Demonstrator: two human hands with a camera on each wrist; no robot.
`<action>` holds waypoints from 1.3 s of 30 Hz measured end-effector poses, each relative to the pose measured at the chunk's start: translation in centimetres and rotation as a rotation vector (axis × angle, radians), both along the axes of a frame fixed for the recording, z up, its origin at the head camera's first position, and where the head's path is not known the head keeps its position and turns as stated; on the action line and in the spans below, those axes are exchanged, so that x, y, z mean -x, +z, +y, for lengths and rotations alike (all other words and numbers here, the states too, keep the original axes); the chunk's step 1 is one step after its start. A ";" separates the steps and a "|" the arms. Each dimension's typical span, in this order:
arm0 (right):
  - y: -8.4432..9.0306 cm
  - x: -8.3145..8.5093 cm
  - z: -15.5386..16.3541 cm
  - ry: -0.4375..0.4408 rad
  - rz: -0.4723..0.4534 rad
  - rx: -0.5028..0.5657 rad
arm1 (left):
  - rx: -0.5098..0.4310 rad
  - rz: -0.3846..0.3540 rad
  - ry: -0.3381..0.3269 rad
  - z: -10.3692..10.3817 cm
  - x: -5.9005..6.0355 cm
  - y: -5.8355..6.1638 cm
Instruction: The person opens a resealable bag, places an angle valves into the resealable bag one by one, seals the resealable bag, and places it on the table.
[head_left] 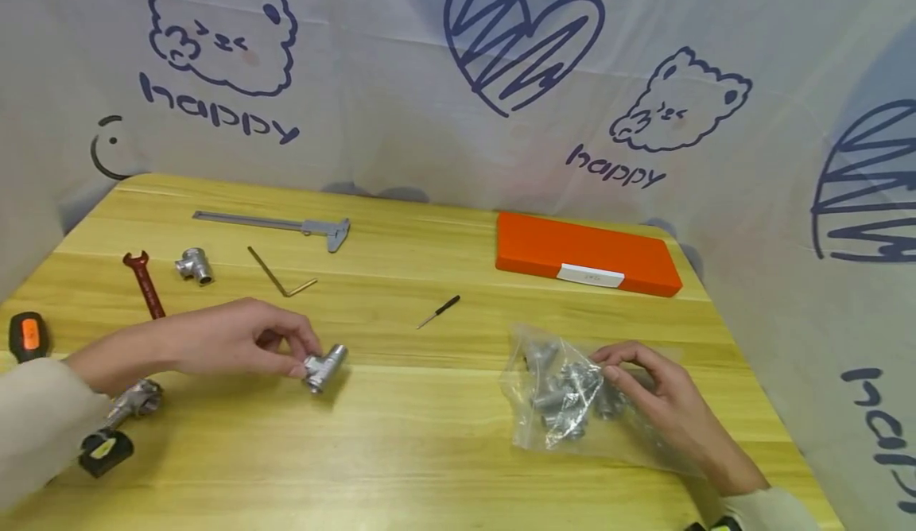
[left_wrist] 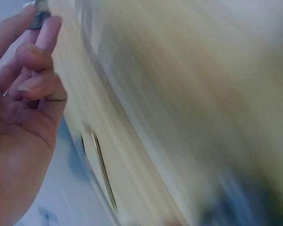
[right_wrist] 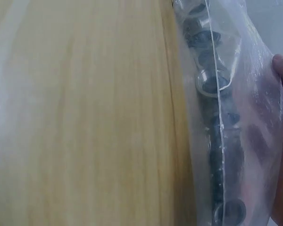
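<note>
Tee fitting (head_left: pixel 324 366) of silver metal is pinched at its left end by the left hand (head_left: pixel 236 339), thumb and curled fingers (head_left: pixel 296 370) closed on it, low over the tabletop (head_left: pixel 429 451) at near left. Right of it, the right hand (head_left: pixel 661 400) rests curled fingers on a clear plastic bag (head_left: pixel 565 404) of metal fittings, pinching its top. Farther off lie a small screwdriver (head_left: pixel 439 312), a hex key (head_left: pixel 281 273), a second tee (head_left: pixel 195 265), a red wrench (head_left: pixel 145 283), a caliper (head_left: pixel 279 226) and an orange case (head_left: pixel 583 253).
</note>
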State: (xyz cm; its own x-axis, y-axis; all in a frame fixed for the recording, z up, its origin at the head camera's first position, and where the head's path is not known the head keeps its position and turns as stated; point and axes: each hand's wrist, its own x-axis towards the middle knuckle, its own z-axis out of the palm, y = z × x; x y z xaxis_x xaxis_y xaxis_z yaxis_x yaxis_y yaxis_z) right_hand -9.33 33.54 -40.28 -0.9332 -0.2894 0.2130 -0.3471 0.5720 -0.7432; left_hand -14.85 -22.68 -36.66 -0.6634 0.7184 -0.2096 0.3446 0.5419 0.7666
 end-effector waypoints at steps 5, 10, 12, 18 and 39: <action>0.1 -0.1 0.1 0.006 0.021 0.011 | -0.052 0.015 -0.060 7.4 0.8 -0.3; 0.1 -0.1 0.1 0.006 0.017 0.017 | -0.118 0.045 -0.075 14.6 1.1 -1.2; 0.1 -0.1 0.1 0.010 0.012 0.023 | -0.142 0.054 -0.058 17.1 0.9 -1.7; 0.1 0.0 -0.2 0.018 -0.004 0.024 | -0.176 0.046 0.046 22.9 -0.1 -2.2; -0.1 -0.2 -0.1 -0.022 -0.008 -0.012 | -0.066 0.084 0.244 10.3 3.7 0.1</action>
